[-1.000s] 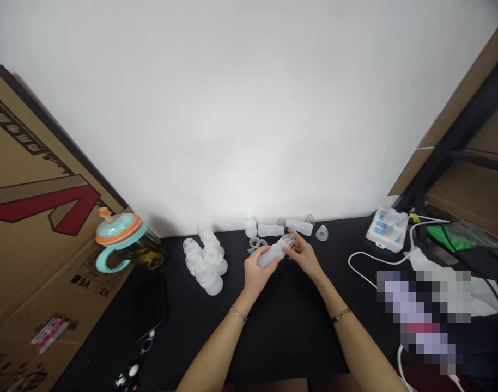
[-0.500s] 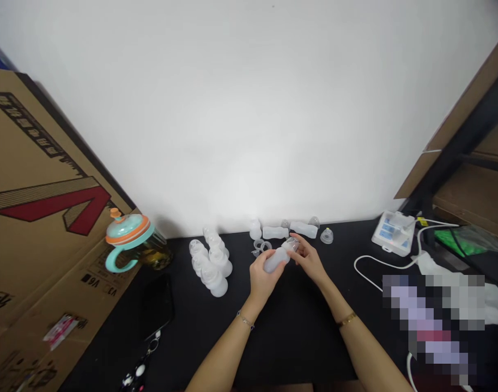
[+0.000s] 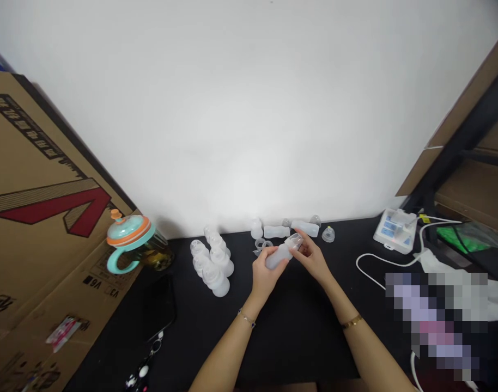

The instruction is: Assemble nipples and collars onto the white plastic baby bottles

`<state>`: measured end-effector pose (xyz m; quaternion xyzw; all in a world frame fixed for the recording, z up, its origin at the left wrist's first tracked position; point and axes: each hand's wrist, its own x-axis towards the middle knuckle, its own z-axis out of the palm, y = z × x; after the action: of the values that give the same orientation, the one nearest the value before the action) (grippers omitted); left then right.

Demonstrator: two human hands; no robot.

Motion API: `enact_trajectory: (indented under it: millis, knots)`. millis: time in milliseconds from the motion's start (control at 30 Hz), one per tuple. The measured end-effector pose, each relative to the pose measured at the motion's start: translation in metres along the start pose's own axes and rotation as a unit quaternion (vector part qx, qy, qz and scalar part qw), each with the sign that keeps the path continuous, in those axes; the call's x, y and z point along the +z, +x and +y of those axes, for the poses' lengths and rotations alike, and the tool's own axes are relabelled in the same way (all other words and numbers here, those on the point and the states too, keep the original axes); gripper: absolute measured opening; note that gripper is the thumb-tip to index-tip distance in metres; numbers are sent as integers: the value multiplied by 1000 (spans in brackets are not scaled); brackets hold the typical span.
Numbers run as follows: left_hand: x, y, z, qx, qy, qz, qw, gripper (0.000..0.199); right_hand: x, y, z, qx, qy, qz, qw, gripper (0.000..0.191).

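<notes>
One bottle (image 3: 278, 255) is held tilted over the table (image 3: 302, 332), its top end away and to your right; your left hand (image 3: 265, 274) wraps it while your right hand (image 3: 313, 261) pinches the clear cap (image 3: 295, 240). Whether the cap sits fully home, you cannot tell past the fingers. Best grip snugly without squeezing, since the bottle looks soft, and work the cap evenly, squarely in line with it

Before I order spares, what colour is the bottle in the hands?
The bottle is translucent white; head view.
</notes>
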<state>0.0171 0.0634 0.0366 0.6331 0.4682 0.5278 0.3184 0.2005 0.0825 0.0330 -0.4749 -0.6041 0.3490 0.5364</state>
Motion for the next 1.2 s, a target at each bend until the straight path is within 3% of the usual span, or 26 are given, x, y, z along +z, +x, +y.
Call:
enact_trajectory:
  millis: [200,400,467,600,700,800,933,1100,1200]
  knots:
    - [3,1,-11,-11,-6,-16,1000,62,5,-4,0,-33,-54,16,998,89]
    - [1,1,-9,-1,23,-14,1000,65,8,-8,-7,-53,-75,-14,996,86]
    - [1,1,-9,-19,-22,-10,1000,63,8,-6,-8,-52,-64,-22,996,80]
    - [1,4,-15,-65,-144,-1,987,57,9,-2,-5,3,-41,-55,998,47]
    - [0,6,-19,-79,-160,6,984,59,12,-1,-2,45,-23,-104,993,41]
    - [-3,7,-20,-67,-112,36,991,64,15,-3,0,38,-29,-119,992,41]
    - [-10,9,-20,-21,-5,101,995,67,17,-4,10,4,-91,-92,992,36]
    - [-19,15,-30,16,132,145,980,60,16,-5,18,-23,-194,-72,978,30]
    - [-23,18,-37,21,160,173,972,56,15,-6,14,-30,-236,-73,968,28]
